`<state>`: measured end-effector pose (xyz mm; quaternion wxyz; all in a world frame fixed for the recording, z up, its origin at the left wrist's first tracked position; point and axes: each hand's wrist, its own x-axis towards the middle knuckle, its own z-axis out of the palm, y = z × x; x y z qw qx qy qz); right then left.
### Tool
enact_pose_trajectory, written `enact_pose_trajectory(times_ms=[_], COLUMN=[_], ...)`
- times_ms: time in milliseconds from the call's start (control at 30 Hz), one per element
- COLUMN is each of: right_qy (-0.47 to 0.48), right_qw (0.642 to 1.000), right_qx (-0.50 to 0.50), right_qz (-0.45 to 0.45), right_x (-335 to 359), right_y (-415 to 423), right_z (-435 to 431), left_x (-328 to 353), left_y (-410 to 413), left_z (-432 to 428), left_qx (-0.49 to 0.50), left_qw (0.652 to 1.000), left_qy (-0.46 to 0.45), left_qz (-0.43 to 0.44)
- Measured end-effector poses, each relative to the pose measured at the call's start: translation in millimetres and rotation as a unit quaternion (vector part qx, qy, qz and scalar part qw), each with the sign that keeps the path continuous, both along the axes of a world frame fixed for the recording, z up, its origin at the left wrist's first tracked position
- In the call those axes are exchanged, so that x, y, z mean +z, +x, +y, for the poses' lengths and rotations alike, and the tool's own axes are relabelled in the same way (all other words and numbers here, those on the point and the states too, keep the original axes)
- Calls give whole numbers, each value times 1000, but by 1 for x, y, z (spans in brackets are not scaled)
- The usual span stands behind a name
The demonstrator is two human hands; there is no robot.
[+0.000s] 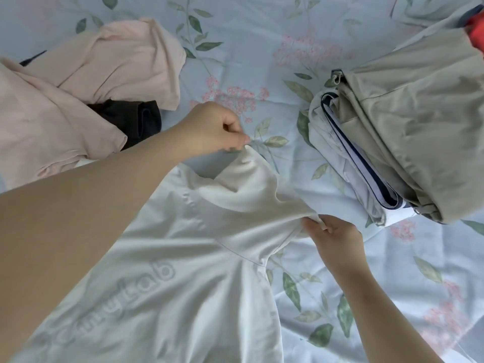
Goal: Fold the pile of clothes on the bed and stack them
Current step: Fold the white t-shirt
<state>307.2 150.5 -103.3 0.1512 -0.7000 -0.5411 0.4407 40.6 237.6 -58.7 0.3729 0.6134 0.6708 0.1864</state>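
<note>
While the white tee (183, 258) lies spread on the bed (262, 48), its sleeve is getting sorted first.
Going left to right: the unfolded pile has pink fabric (78, 82) (one piece or two, can't tell) and one dark garment (131, 121) tucked under it. The left hand (217, 129) pinches the far corner of the sleeve (256, 184), and the right hand (337, 237) pinches the near corner, so it's pulled taut between them. My guess is that the next move is laying that sleeve in over the chest, edge kept straight. The stack on the right has two folded items I can count, a white piece with navy trim (348, 163) under a khaki one (419, 127), plus a bit of red (475, 32) at the corner.
</note>
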Motion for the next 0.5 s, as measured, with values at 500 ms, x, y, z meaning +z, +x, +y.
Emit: enact_pose_trajectory(times_ms=[500], right_qy=[-20], right_qw=[998], right_qx=[10], right_qz=[-60], right_x=[-36], right_y=[-65], right_z=[51], left_x=[-71], left_y=[-9], left_z=[-62], left_qx=[-48], left_qw=[952], left_qy=[-29], left_qz=[299])
